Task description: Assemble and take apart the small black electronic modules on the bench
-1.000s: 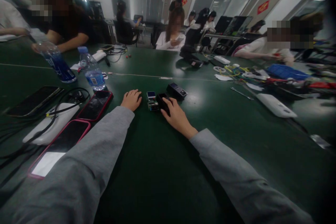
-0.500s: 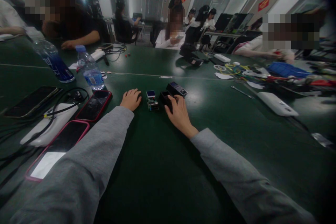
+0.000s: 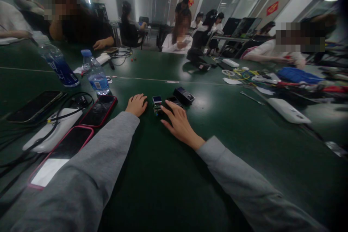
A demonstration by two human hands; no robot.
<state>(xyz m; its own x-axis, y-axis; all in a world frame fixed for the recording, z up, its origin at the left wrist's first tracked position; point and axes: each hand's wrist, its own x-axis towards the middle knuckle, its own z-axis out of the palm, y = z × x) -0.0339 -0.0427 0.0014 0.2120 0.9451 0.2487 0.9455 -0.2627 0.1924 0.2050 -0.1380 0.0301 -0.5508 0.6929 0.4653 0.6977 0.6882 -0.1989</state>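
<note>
My left hand (image 3: 136, 105) lies flat on the green table (image 3: 152, 174), fingers loosely spread and holding nothing. To its right sits a small circuit board with a screen (image 3: 157, 100). My right hand (image 3: 179, 121) reaches toward the board from the right, its thumb and index finger apart. Whether the index fingertip touches the board I cannot tell. Partly behind that hand is a black case piece (image 3: 173, 99). Beyond it a dark box-shaped device with a small screen (image 3: 185, 95) rests on the table.
On the left lie two red-edged phones (image 3: 99, 110), a white power bank (image 3: 51, 134), cables, a dark phone (image 3: 35, 106) and two bottles (image 3: 98, 76). On the right are a wrench (image 3: 252, 98), a white power strip (image 3: 288, 110) and tangled wires. Several people sit beyond.
My right hand has come off the black case piece and shifted left to the circuit board, its fingers opening. My left hand stays in place.
</note>
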